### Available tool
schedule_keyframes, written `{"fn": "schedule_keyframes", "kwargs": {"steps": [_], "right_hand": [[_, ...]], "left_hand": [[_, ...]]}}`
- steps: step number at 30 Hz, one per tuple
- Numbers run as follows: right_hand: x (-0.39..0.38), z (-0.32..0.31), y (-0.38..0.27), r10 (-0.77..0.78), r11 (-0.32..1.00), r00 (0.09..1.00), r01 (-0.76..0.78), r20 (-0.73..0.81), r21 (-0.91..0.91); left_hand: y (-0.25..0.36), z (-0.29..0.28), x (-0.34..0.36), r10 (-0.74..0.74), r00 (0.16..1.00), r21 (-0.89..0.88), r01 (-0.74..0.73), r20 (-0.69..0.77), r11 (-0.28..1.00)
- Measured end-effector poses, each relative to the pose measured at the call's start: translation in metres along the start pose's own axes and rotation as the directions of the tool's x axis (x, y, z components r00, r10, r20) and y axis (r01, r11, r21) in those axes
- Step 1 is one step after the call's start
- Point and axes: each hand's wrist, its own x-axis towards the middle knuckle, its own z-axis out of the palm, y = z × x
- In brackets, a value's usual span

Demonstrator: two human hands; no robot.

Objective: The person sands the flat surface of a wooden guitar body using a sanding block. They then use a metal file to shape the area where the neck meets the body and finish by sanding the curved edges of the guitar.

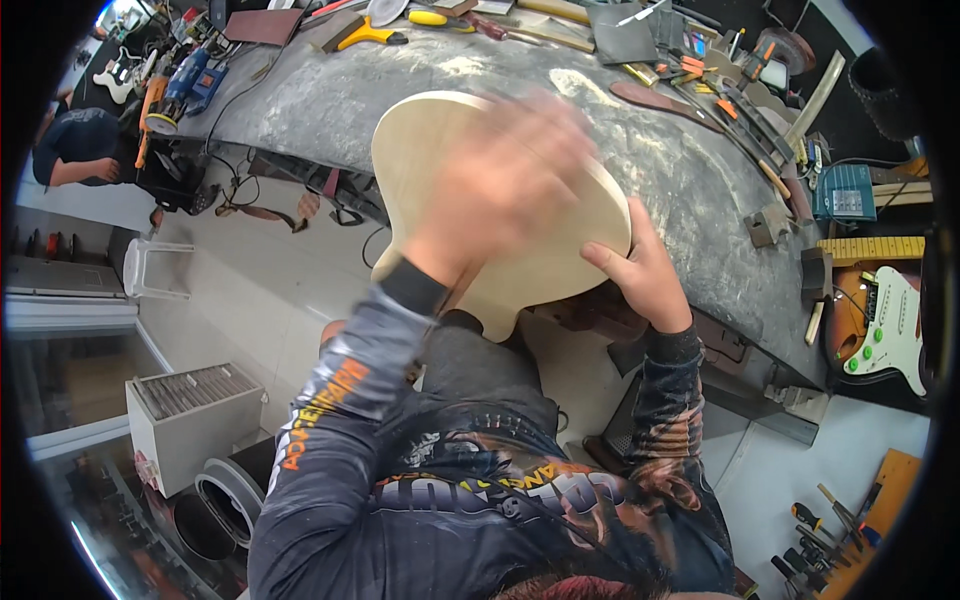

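A pale, unfinished wooden guitar body (pixel 410 150) is tilted across my lap, its far part over the edge of the workbench (pixel 345 105). My right hand (pixel 652 272) grips its right rim, with the thumb on the top face and the other fingers partly hidden around the edge. Over the upper middle of the wood is my left hand (pixel 515 170), smeared by motion. Its fingers are too blurred to make out, and whether anything is under or in them cannot be seen.
Pale dust covers parts of the bench. Hand tools, a yellow-handled brush (pixel 372 36) and a blue power tool (pixel 190 75) lie along its far side. A sunburst electric guitar (pixel 880 320) rests at right. At far left is another person (pixel 80 145); a white stool (pixel 158 268) stands below.
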Motion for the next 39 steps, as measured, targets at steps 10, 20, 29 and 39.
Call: {"fn": "schedule_keyframes", "kwargs": {"steps": [10, 20, 29, 39], "right_hand": [[0.004, -0.001, 0.002, -0.027, 0.999, 1.000, 0.028, 0.012, -0.033], [0.002, 0.009, 0.020, -0.020, 0.997, 0.999, 0.023, -0.044, 0.077], [0.008, 0.016, 0.010, 0.022, 0.999, 1.000, -0.022, 0.004, -0.047], [0.006, 0.013, 0.008, 0.068, 0.995, 0.998, -0.067, 0.009, -0.074]], "left_hand": [[0.021, 0.005, -0.001, 0.050, 0.999, -0.060, -0.049, 0.016, 0.997], [0.045, 0.043, -0.007, 0.092, 0.995, -0.183, -0.099, -0.048, 0.978], [0.020, 0.028, 0.000, -0.195, 0.931, 0.010, 0.208, -0.309, 0.978], [-0.015, -0.006, 0.001, -0.299, 0.940, 0.055, 0.312, -0.166, 0.949]]}}
